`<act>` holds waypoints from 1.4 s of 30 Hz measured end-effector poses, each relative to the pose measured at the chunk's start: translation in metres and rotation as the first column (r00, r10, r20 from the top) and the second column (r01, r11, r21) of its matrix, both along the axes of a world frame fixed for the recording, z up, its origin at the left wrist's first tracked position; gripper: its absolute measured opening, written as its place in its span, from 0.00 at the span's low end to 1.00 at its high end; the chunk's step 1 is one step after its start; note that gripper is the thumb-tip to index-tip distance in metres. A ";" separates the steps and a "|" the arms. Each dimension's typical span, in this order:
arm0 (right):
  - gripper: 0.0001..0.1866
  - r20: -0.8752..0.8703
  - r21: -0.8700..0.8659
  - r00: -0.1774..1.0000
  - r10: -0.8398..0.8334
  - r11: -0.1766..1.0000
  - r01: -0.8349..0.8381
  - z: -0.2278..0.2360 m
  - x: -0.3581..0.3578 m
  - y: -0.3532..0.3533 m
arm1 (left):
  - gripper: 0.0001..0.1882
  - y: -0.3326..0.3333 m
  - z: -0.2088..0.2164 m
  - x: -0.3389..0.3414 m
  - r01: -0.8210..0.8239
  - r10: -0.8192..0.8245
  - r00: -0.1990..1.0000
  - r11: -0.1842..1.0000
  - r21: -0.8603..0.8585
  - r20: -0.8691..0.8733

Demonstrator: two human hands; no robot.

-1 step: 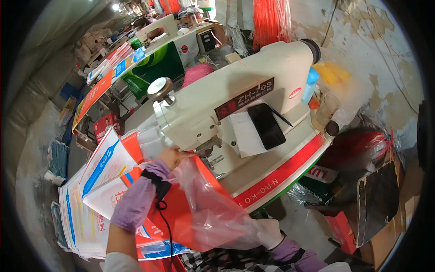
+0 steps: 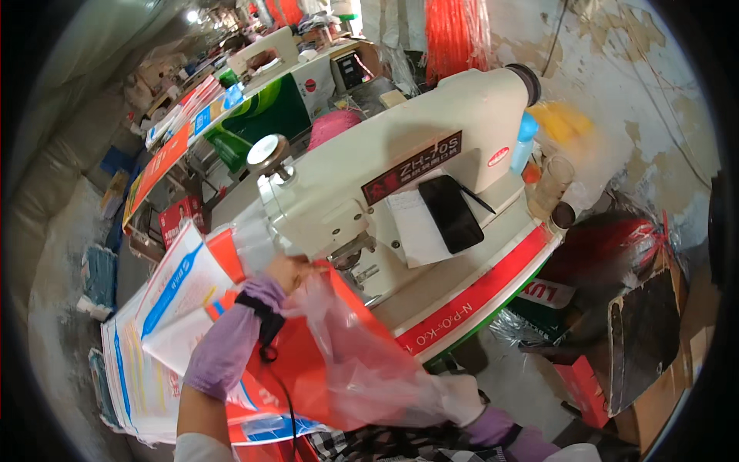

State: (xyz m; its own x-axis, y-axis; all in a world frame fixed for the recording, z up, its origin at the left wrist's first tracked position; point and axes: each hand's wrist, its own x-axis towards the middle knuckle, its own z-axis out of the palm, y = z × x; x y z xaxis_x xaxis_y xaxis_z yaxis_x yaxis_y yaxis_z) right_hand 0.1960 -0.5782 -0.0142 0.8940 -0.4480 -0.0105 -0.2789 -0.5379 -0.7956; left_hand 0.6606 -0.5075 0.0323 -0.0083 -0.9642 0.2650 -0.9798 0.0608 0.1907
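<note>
A cream sewing machine (image 2: 323,192) stands ahead of me, its needle area at the lower front of the head. My left hand (image 2: 286,273), in a purple sleeve, is closed on the upper edge of a red woven bag (image 2: 296,377) with a clear plastic liner (image 2: 346,362), just left of the presser foot (image 2: 362,269). My right hand (image 2: 462,399) grips the gathered end of the liner at the lower right, low near my lap. Its fingers are partly hidden by the film. Printed white, blue and red sacks (image 2: 146,362) pile up under my left forearm.
On the machine bed lie a black phone (image 2: 453,214), white paper (image 2: 416,231) and a pen (image 2: 479,199). A blue bottle (image 2: 523,142) and a glass jar (image 2: 550,185) stand behind. Cartons (image 2: 647,346) are at right; another machine (image 2: 262,54) stands far back. A black cord (image 2: 289,400) hangs by my left arm.
My left hand has shifted slightly left and down, away from the presser foot, with the bag edge in it. My right hand has barely moved.
</note>
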 end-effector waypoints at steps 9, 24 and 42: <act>0.18 0.013 0.067 0.999 0.035 0.997 -0.036 0.047 0.062 -0.012 | 0.13 -0.018 0.027 -0.002 -0.315 0.318 0.765 0.943 -0.106 0.560; 0.11 0.258 -0.065 0.964 -0.060 0.995 0.080 0.054 0.074 0.000 | 0.32 0.102 0.080 -0.108 -0.264 0.207 0.963 0.620 0.739 0.170; 0.16 0.443 0.297 0.881 -0.165 0.954 0.029 0.003 0.198 -0.027 | 0.15 0.193 0.143 -0.130 0.020 -0.195 0.966 0.714 0.700 0.172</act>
